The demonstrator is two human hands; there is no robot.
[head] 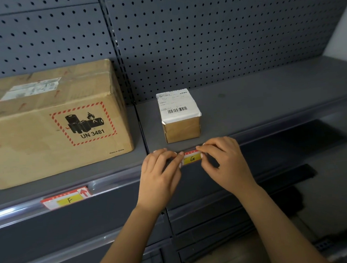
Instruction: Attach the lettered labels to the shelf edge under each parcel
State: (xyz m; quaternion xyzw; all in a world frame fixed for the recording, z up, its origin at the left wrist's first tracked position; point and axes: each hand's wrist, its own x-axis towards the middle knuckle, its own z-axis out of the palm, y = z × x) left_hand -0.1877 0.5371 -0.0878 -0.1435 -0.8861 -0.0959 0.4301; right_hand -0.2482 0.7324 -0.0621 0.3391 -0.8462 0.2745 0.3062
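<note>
While two parcels sit on the grey metal shelf (259, 95), two lettered labels show along its front edge, one under each. On the left stands the large cardboard box (49, 124), printed with a red-hatched battery hazard mark reading "UN 3481" and, small at the lower right corner, "Made in China"; a white shipping slip lies on its top, too blurred to read. To its right, well apart, stands the small parcel (179, 116), a brown carton with a white shipping label folded over its top, bearing a barcode and fine print that cannot be made out.

Below the large box, the F label (67, 199) is seated in the clear edge strip (19, 212), its long axis running along the shelf edge; it has a red-and-white border, a yellow field with a handwritten "F", and a red arrow pointing up at its right end.

Directly under the small parcel, the G label (192, 158) lies lengthwise against the shelf edge, yellow field with a handwritten "G" facing the camera and upright. The left hand (161, 173) pinches its left end between thumb and curled fingers, and the right hand (224, 160) pinches its right end, fingertips pressed onto the top edge. Both hands touch the shelf lip. A perforated back panel (202, 35) rises behind.
</note>
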